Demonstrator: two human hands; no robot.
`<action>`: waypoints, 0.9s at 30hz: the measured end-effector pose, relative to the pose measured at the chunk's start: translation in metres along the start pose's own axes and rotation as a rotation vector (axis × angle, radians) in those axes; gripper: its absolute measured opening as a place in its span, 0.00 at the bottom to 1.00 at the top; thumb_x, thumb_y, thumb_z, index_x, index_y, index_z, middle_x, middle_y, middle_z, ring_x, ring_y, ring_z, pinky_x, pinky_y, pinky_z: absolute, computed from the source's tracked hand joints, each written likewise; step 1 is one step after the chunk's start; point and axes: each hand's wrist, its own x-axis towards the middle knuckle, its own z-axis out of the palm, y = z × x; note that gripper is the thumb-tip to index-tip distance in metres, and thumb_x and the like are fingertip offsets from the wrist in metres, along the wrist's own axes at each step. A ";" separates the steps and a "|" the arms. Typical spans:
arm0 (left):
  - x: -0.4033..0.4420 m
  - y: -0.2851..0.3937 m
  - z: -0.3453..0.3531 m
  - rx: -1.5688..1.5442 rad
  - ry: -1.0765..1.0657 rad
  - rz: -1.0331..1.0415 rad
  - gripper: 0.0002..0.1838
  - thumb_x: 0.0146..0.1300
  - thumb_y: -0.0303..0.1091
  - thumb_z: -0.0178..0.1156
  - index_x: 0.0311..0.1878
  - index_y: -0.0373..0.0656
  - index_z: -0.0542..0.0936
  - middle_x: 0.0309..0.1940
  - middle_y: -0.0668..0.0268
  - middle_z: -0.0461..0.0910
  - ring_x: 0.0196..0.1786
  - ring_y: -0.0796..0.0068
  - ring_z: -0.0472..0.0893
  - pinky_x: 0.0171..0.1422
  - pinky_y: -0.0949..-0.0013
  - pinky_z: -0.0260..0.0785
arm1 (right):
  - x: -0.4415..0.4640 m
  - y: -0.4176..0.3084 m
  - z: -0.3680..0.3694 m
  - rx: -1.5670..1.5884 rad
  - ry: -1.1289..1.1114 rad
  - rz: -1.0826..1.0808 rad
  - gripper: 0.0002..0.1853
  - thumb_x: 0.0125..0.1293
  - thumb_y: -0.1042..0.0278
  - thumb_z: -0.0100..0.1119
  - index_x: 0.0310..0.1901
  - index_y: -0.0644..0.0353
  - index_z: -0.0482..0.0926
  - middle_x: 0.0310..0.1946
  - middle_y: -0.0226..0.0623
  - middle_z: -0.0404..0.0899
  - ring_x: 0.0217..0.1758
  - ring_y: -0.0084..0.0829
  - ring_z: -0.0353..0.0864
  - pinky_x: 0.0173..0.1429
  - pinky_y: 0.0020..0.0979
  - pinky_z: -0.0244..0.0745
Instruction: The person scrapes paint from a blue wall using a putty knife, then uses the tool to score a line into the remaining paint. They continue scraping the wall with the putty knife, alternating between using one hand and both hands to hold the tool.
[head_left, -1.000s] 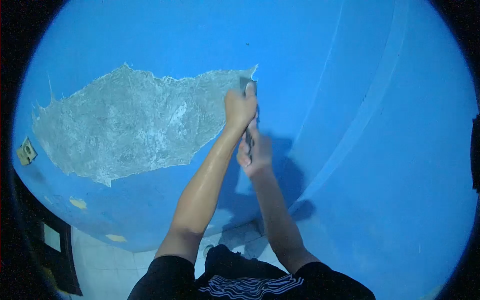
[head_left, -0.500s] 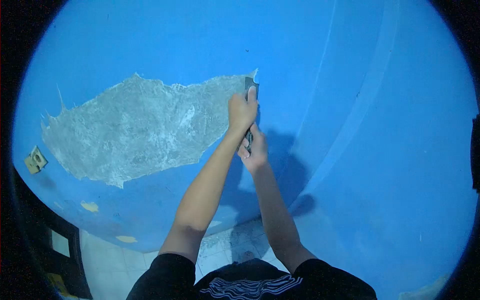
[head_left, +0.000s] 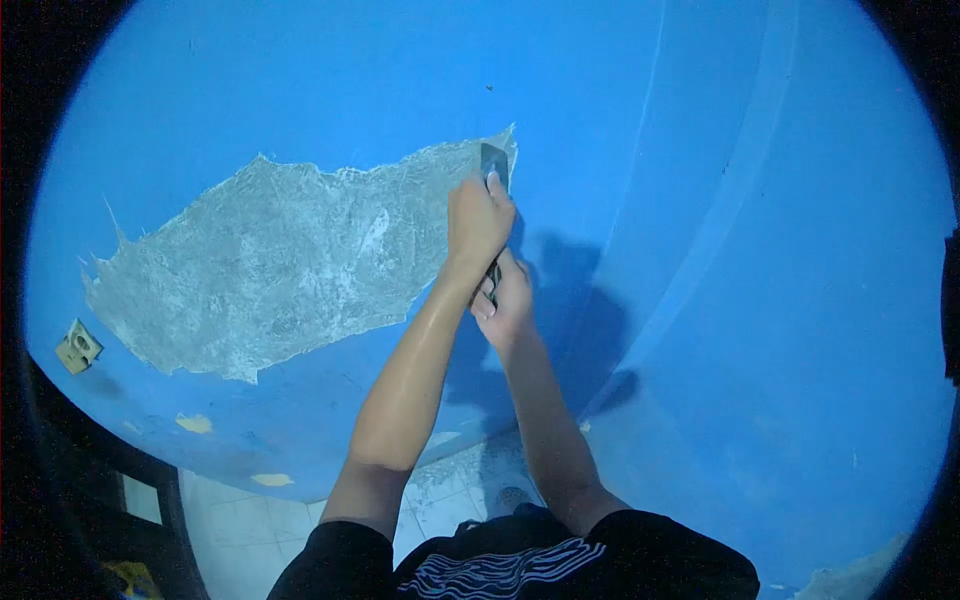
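Observation:
A flat dark scraper (head_left: 493,158) has its blade at the upper right end of a bare grey patch (head_left: 270,260) on the blue wall (head_left: 400,70). My left hand (head_left: 480,220) is wrapped round the tool just below the blade, with the thumb along it. Lower down, my right hand (head_left: 508,300) grips the dark handle, its fingers curled round it. The patch has ragged paint edges, and a thin strip of grey shows right of the blade.
A beige wall socket (head_left: 78,346) is at the far left. Small pale chips mark the lower wall. White floor tiles (head_left: 240,525) lie below, beside a dark frame (head_left: 175,520) at the lower left. Shadows of my arms fall on the wall.
Both hands have stayed on the scraper, shifting slightly. More paint is off at the patch's upper right tip, beside the blade. The view has moved a little.

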 end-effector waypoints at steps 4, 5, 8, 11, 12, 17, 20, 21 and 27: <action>0.001 0.017 -0.010 -0.320 -0.202 -0.280 0.19 0.73 0.37 0.46 0.35 0.30 0.77 0.22 0.49 0.81 0.20 0.62 0.81 0.24 0.59 0.70 | -0.007 -0.015 0.007 -0.094 0.055 0.047 0.17 0.77 0.54 0.44 0.32 0.56 0.71 0.15 0.26 0.64 0.07 0.21 0.58 0.11 0.25 0.52; 0.006 0.016 -0.006 -0.450 -0.225 -0.302 0.20 0.74 0.39 0.45 0.35 0.32 0.77 0.20 0.54 0.80 0.18 0.69 0.78 0.21 0.64 0.67 | -0.007 -0.020 0.008 -0.135 0.058 0.054 0.18 0.77 0.53 0.45 0.32 0.56 0.71 0.14 0.26 0.64 0.07 0.22 0.57 0.11 0.25 0.52; 0.010 0.010 0.003 -0.678 -0.269 -0.383 0.20 0.75 0.41 0.45 0.35 0.35 0.77 0.17 0.62 0.76 0.14 0.77 0.72 0.17 0.70 0.61 | -0.004 -0.026 0.006 -0.126 0.043 0.053 0.19 0.76 0.51 0.45 0.31 0.56 0.70 0.14 0.26 0.63 0.06 0.21 0.56 0.11 0.25 0.52; 0.007 0.003 0.008 -0.735 -0.267 -0.438 0.19 0.75 0.42 0.47 0.35 0.36 0.77 0.16 0.66 0.72 0.13 0.77 0.69 0.16 0.70 0.59 | -0.007 -0.022 -0.003 -0.131 0.028 0.104 0.20 0.76 0.50 0.45 0.31 0.56 0.70 0.13 0.26 0.62 0.06 0.21 0.55 0.11 0.25 0.52; 0.006 0.002 0.010 -0.698 -0.241 -0.443 0.19 0.74 0.42 0.47 0.34 0.36 0.77 0.15 0.67 0.71 0.13 0.77 0.68 0.16 0.70 0.58 | -0.004 -0.024 -0.004 -0.130 0.024 0.106 0.20 0.76 0.50 0.45 0.31 0.56 0.70 0.13 0.26 0.62 0.06 0.21 0.55 0.11 0.25 0.52; -0.001 0.009 0.010 -0.468 -0.158 -0.362 0.20 0.73 0.41 0.49 0.27 0.37 0.76 0.13 0.67 0.71 0.12 0.77 0.69 0.15 0.69 0.59 | -0.009 -0.027 -0.011 -0.064 0.002 0.141 0.19 0.76 0.50 0.45 0.32 0.55 0.70 0.12 0.26 0.61 0.05 0.20 0.54 0.10 0.25 0.51; 0.013 0.017 0.015 -0.417 -0.098 -0.275 0.21 0.72 0.39 0.50 0.24 0.37 0.76 0.12 0.66 0.71 0.11 0.76 0.70 0.16 0.69 0.60 | 0.000 -0.031 -0.012 -0.046 0.013 0.148 0.19 0.77 0.50 0.44 0.33 0.56 0.71 0.12 0.27 0.62 0.05 0.20 0.53 0.09 0.24 0.50; 0.016 0.019 0.017 -0.382 -0.091 -0.222 0.21 0.72 0.39 0.50 0.23 0.36 0.76 0.11 0.65 0.72 0.11 0.76 0.71 0.16 0.68 0.61 | 0.001 -0.034 -0.013 -0.042 0.018 0.149 0.19 0.77 0.50 0.44 0.33 0.56 0.71 0.12 0.27 0.62 0.05 0.20 0.53 0.09 0.24 0.50; 0.017 0.010 0.022 -0.300 -0.086 -0.209 0.21 0.71 0.39 0.52 0.24 0.36 0.78 0.12 0.64 0.74 0.13 0.74 0.74 0.17 0.67 0.63 | 0.001 -0.037 -0.014 -0.032 -0.037 0.149 0.18 0.77 0.50 0.44 0.36 0.56 0.71 0.13 0.27 0.62 0.05 0.21 0.53 0.09 0.24 0.50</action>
